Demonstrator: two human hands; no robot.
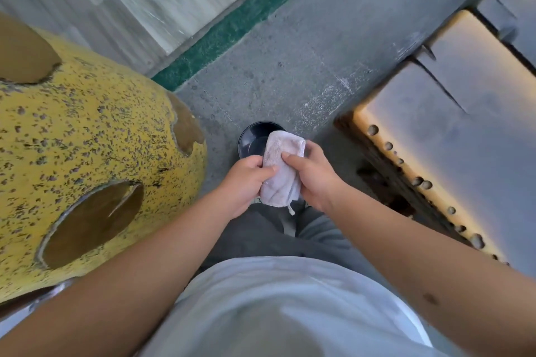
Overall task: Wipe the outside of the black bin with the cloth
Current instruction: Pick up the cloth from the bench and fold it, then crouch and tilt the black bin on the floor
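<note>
A small round black bin (251, 139) stands on the grey floor below me, seen from above with its open mouth facing up. A folded, slightly soiled white cloth (282, 171) hangs in front of it and hides the bin's right part. My left hand (246, 182) grips the cloth's left edge, thumb across its front. My right hand (314, 175) holds the right edge, thumb pressed on the cloth near its top. Both hands are well above the bin, not touching it.
A large yellow speckled rounded structure (87, 139) with brown oval holes fills the left side. A grey slab with a rusty studded edge (420, 153) lies to the right. A green strip (232, 29) runs along the floor ahead. My legs are below the cloth.
</note>
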